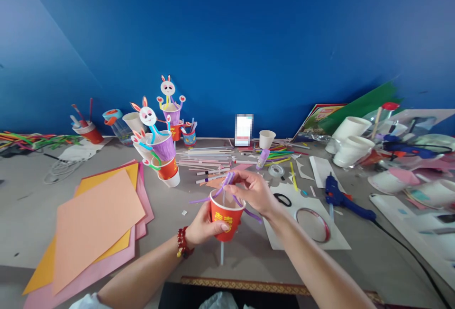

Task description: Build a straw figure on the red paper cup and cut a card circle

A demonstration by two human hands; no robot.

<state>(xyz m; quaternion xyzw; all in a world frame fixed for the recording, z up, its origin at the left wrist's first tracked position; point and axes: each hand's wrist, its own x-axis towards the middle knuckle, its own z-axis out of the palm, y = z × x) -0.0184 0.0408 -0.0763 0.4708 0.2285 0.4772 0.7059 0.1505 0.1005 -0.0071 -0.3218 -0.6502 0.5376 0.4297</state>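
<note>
My left hand (205, 224) is wrapped around a red paper cup (227, 216) with yellow lettering, held above the table's front part. A pale straw (222, 253) sticks out below the cup's base. Over the cup's mouth, my right hand (251, 189) pinches purple strips (228, 181), which look like pipe cleaners. One purple end reaches out past the rim on the left, another hangs on the right. How the strips join the straw inside the cup is hard to make out.
Finished rabbit cup figures (163, 148) stand at the left back. Coloured paper sheets (99, 228) lie at left. On the right are a blue glue gun (346, 200), a tape roll (313, 225), black-handled scissors (282, 199) and white cups (353, 150). Straws (206, 157) and a glue stick (262, 159) lie behind.
</note>
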